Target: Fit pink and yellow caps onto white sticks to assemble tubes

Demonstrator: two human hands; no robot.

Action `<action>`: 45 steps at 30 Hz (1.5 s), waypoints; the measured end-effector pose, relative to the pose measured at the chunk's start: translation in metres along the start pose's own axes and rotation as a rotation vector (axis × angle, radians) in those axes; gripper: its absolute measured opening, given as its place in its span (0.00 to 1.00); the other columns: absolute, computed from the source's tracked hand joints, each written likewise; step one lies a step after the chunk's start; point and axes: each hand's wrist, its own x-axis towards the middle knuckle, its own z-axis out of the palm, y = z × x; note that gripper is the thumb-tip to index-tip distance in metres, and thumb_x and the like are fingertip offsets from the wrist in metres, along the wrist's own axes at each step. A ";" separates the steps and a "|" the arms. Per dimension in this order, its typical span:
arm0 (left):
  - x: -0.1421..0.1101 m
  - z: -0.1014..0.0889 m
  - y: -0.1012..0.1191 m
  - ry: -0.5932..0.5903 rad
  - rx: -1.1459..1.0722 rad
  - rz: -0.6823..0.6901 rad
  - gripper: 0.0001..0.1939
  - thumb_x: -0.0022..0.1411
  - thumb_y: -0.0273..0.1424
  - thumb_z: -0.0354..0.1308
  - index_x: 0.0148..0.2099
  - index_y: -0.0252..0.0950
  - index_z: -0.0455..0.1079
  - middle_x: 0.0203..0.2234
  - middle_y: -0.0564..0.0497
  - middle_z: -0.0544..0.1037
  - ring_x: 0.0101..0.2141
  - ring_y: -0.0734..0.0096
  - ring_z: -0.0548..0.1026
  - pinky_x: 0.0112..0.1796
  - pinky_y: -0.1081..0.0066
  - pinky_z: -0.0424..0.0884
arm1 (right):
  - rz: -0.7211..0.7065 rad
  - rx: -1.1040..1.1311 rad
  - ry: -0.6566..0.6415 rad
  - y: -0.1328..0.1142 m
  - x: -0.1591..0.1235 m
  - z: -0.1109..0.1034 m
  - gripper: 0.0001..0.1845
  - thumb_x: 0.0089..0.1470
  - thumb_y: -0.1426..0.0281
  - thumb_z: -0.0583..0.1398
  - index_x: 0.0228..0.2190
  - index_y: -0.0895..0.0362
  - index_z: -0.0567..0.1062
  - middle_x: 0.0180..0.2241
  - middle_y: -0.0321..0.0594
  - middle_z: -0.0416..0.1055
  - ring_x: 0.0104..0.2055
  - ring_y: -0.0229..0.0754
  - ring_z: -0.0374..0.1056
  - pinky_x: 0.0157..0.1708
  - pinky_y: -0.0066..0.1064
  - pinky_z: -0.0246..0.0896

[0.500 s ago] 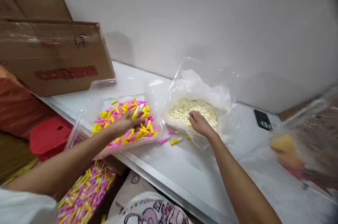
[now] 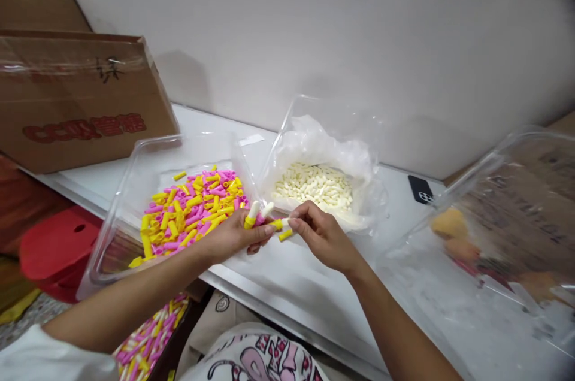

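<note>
My left hand (image 2: 233,237) is closed around several short plastic tubes, pink and yellow, two of them with rounded white pieces (image 2: 254,209) sticking up. Between its thumb and fingers a yellow tube (image 2: 277,224) points right. My right hand (image 2: 327,238) pinches a small white piece (image 2: 286,223) at that tube's end; how far in it sits is hidden by the fingertips. Another yellow tube (image 2: 286,235) shows just below. Left of the hands, a clear bin (image 2: 128,189) holds loose pink and yellow tubes (image 2: 193,207). Behind them, white pieces (image 2: 314,185) fill a bag-lined clear bin (image 2: 291,114).
Cardboard boxes (image 2: 81,93) stand at the left, near a red stool (image 2: 58,249). Below the table edge is a box of white-tipped tubes (image 2: 153,339). A phone (image 2: 421,189) lies at the right, beside another clear bin (image 2: 507,147). A wall rises behind the table.
My right hand has left the white pieces and come to the left hand, bringing a white piece to a yellow tube. My left hand has moved right, out of the tube bin, with its tubes.
</note>
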 end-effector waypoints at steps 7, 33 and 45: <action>-0.011 0.010 0.000 0.070 0.448 0.215 0.13 0.61 0.38 0.51 0.29 0.34 0.62 0.19 0.57 0.59 0.21 0.78 0.57 0.23 0.75 0.54 | -0.103 -0.124 -0.028 -0.010 -0.006 0.002 0.08 0.60 0.67 0.52 0.30 0.56 0.66 0.24 0.32 0.65 0.25 0.32 0.58 0.27 0.25 0.53; 0.033 -0.112 -0.038 0.417 1.079 -0.194 0.09 0.40 0.27 0.61 0.20 0.36 0.62 0.16 0.53 0.65 0.23 0.69 0.66 0.24 0.73 0.52 | 0.441 -0.976 -0.182 0.125 0.071 -0.046 0.09 0.53 0.71 0.52 0.33 0.59 0.72 0.35 0.47 0.73 0.35 0.43 0.66 0.27 0.28 0.46; 0.015 -0.094 -0.001 0.354 0.287 0.023 0.17 0.54 0.40 0.59 0.23 0.33 0.62 0.14 0.54 0.66 0.15 0.79 0.62 0.17 0.76 0.58 | 0.375 -0.939 -0.304 0.122 0.064 -0.050 0.08 0.49 0.73 0.54 0.31 0.58 0.73 0.35 0.44 0.72 0.34 0.41 0.65 0.28 0.27 0.47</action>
